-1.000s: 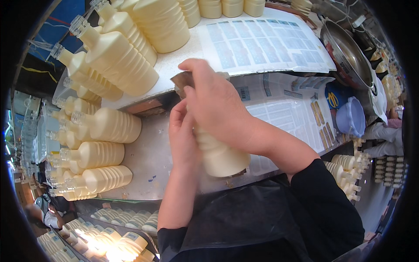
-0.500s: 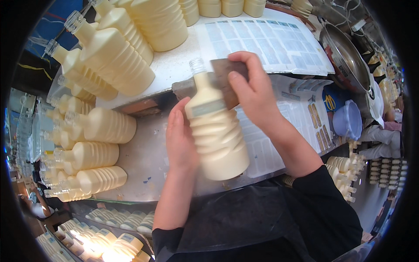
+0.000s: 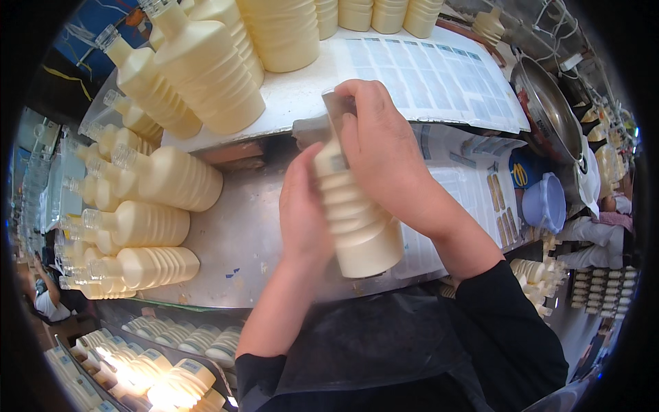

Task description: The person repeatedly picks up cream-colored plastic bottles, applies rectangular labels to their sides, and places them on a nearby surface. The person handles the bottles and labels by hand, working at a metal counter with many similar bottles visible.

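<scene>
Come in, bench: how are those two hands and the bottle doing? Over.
Left hand along bottle's left side. Right hand gripping brown flat piece. Cream bottle between hands, upper part partly hidden by right hand.

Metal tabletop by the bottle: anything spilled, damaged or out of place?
Only something minor: small blue flecks on the metal tabletop, left of the cream bottle, resembling stray scraps. No spill shows; the left hand and right hand hide part of the bottle, so I can't check it fully.
</scene>
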A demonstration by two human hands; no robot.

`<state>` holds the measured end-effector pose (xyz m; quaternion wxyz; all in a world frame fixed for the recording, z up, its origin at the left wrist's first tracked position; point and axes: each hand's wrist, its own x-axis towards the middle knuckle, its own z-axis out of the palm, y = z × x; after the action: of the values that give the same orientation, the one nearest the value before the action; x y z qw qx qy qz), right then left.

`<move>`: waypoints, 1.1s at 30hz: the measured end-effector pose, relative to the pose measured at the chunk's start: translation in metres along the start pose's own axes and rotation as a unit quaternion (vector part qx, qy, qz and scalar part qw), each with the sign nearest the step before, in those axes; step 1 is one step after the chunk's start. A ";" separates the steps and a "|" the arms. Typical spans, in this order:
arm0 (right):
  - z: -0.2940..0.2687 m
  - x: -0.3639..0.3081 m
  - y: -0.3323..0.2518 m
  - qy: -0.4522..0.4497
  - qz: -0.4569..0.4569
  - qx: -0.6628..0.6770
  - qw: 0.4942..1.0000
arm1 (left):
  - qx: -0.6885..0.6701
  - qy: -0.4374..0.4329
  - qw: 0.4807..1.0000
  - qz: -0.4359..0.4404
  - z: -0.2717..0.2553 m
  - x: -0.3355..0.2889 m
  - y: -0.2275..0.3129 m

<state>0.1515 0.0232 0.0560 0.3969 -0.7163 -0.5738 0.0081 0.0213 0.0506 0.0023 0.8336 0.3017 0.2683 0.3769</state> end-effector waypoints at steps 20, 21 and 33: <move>0.005 -0.032 0.088 0.106 0.052 0.134 0.984 | 0.140 0.036 0.989 0.010 -0.004 0.008 -0.007; 0.003 -0.032 0.089 0.117 0.049 0.135 0.983 | 0.127 0.037 0.991 0.011 -0.005 0.007 -0.007; -0.001 -0.010 0.040 0.097 0.057 0.131 0.985 | 0.052 0.052 0.997 -0.027 0.005 0.001 0.001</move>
<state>0.1815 0.0132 0.0290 0.5398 -0.6869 -0.4853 0.0363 0.0251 0.0504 0.0060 0.8115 0.3174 0.3391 0.3545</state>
